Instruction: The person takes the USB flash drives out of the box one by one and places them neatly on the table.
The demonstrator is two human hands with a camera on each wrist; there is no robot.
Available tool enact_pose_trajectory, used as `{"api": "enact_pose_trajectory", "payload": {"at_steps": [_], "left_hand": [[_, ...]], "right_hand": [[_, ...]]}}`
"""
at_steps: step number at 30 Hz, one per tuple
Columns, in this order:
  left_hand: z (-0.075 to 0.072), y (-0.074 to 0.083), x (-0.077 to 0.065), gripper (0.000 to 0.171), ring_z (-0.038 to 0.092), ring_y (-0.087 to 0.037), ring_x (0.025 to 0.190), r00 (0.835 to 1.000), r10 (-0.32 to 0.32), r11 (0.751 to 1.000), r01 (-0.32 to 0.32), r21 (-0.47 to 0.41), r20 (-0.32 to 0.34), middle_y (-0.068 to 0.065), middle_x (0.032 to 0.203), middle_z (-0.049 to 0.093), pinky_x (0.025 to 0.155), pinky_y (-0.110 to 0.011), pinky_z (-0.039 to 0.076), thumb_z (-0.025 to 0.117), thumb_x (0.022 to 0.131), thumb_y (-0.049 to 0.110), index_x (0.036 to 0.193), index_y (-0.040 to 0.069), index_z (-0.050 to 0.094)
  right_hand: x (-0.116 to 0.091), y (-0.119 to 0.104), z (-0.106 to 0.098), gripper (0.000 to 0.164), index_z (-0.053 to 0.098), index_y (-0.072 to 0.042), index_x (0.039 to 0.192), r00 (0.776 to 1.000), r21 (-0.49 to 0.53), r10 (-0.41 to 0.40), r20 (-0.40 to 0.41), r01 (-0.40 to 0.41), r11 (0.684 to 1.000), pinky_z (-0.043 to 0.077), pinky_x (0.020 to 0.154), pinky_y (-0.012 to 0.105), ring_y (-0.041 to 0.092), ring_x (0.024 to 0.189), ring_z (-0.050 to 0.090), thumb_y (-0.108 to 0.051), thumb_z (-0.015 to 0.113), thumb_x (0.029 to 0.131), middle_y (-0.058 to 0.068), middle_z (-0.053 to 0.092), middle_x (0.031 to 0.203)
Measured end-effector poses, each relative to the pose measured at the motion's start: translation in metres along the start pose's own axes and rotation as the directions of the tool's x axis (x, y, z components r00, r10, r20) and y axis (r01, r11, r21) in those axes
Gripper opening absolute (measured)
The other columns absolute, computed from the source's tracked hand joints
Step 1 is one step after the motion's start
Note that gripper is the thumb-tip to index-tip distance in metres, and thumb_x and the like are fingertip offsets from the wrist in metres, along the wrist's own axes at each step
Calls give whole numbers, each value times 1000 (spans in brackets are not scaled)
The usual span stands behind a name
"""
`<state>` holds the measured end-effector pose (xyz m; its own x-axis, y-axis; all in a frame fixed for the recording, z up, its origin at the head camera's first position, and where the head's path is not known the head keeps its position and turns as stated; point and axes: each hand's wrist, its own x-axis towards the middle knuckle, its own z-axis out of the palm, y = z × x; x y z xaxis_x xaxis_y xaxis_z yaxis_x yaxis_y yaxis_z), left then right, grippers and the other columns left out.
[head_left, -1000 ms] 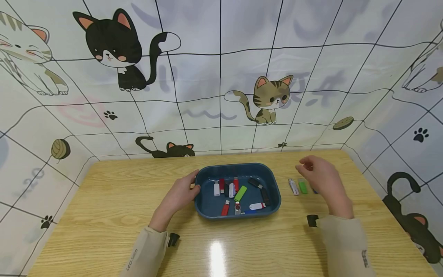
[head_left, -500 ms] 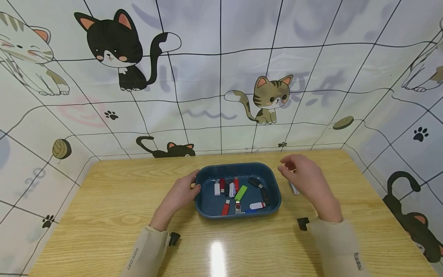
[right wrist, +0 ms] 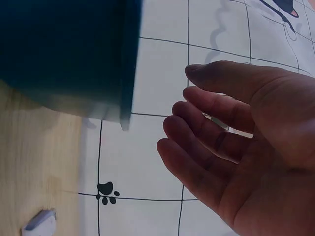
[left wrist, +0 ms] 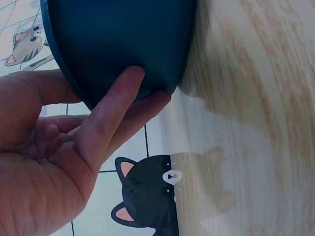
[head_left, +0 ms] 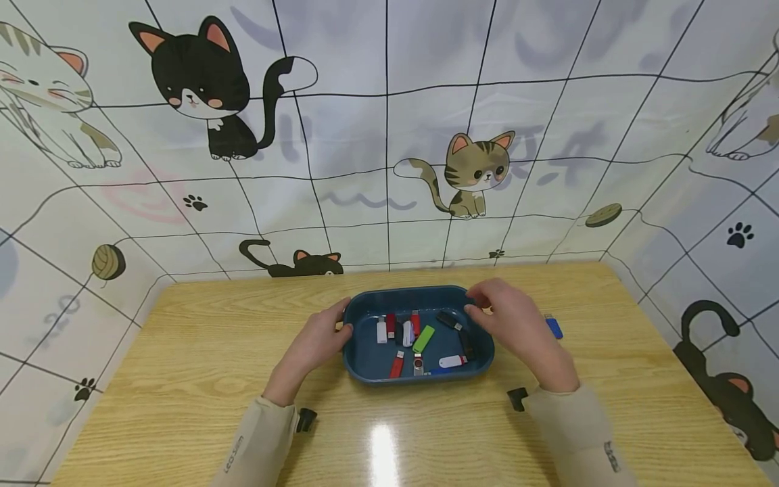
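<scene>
A dark blue tray stands mid-table, holding several USB sticks: a green one, a red one, a white one, a black one and others. My left hand grips the tray's left end, with fingers pressed to its outer wall in the left wrist view. Above the right rim hovers my right hand, fingers loosely bent and nothing held. In the right wrist view its fingertips stand apart from the tray.
A blue USB stick lies on the wooden table to the right, beside my right hand. One pale stick shows low in the right wrist view. A cat-printed cloth walls the back and sides.
My right hand has moved left, from above the loose USB sticks to the tray's right rim, uncovering the blue stick and hiding the silver and green ones. The left hand stays put.
</scene>
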<state>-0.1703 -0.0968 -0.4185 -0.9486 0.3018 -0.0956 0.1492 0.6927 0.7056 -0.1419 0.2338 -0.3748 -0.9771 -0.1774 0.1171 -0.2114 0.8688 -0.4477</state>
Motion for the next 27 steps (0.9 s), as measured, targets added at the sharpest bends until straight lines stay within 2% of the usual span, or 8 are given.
{"api": "enact_pose_trajectory", "payload": {"at_steps": [5,16,22,27], "left_hand": [[-1,0,-2,58,64,-40,123,1000,5,1000,-5,3,-5,-30,138,60,86,-42,60,59,101,6,154,-6,41],[-3,0,-5,58,63,-41,123,1000,-1,1000,1,6,-8,-31,139,59,88,-44,60,59,101,6,154,-7,40],[-3,1,-4,58,62,-41,125,1000,-3,1000,3,11,-7,-30,140,59,89,-44,60,59,101,6,155,-6,40],[0,2,-2,58,63,-41,124,1000,-7,1000,7,7,-4,-30,141,58,85,-42,60,59,101,7,155,-6,40]], "right_hand": [[-1,-4,10,27,72,-2,118,999,-27,-37,24,37,999,58,87,47,27,99,66,-16,76,95,11,68,111],[0,-18,17,28,72,-2,117,998,-140,-8,64,17,990,59,84,46,26,94,66,-18,76,95,12,67,109],[0,-22,24,30,72,-3,119,992,-162,-55,115,73,984,59,84,44,23,93,66,-20,77,94,10,68,108],[-3,-30,33,27,73,-3,115,992,-175,-91,84,104,979,60,80,41,21,87,66,-20,77,94,8,69,103]]}}
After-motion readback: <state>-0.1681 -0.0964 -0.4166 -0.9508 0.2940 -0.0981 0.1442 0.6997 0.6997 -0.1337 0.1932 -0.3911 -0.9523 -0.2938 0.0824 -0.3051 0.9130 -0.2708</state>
